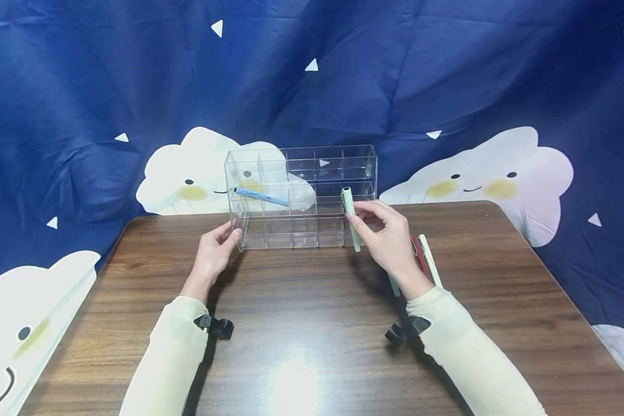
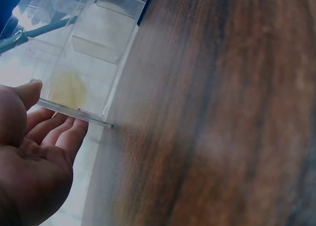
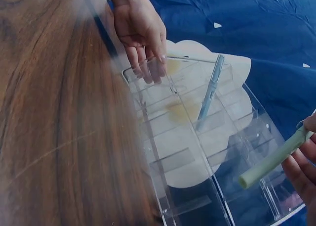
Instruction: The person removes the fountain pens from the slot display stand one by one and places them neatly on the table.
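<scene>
A clear acrylic organizer (image 1: 304,222) with rows of small compartments stands upright at the far side of the table. My left hand (image 1: 213,254) grips its lower left side, thumb at the front edge and fingers round the outside wall (image 2: 74,114). A blue pen (image 1: 262,197) lies slanted in the middle row at the left, also visible in the right wrist view. Between thumb and fingers my right hand (image 1: 387,234) pinches a pale green pen (image 1: 349,214), held nearly upright, clip end up, in front of the organizer's right part.
On the wooden table (image 1: 301,312), a red pen (image 1: 420,254) and a whitish pen (image 1: 430,260) lie beside my right wrist. Another green pen (image 1: 394,286) is partly hidden under that wrist. A blue curtain (image 1: 343,75) with cloud prints hangs behind the table.
</scene>
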The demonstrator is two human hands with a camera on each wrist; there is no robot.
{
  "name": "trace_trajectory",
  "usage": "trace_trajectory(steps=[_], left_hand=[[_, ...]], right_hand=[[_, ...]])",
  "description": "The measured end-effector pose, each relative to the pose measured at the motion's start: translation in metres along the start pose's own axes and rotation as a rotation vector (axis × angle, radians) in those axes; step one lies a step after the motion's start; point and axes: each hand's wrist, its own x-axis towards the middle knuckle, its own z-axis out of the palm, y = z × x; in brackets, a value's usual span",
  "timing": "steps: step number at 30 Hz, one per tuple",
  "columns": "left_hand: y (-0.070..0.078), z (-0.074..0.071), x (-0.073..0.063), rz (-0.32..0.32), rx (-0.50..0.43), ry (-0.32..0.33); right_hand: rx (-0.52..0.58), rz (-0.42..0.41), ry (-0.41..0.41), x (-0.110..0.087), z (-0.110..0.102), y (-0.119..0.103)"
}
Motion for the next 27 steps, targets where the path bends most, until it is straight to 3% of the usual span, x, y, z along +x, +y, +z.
trace_trajectory(steps=[27], left_hand=[[-0.001,0.000,0.001,0.002,0.002,0.004]], right_hand=[[-0.064,0.118,0.071,-0.014,-0.047,0.033]])
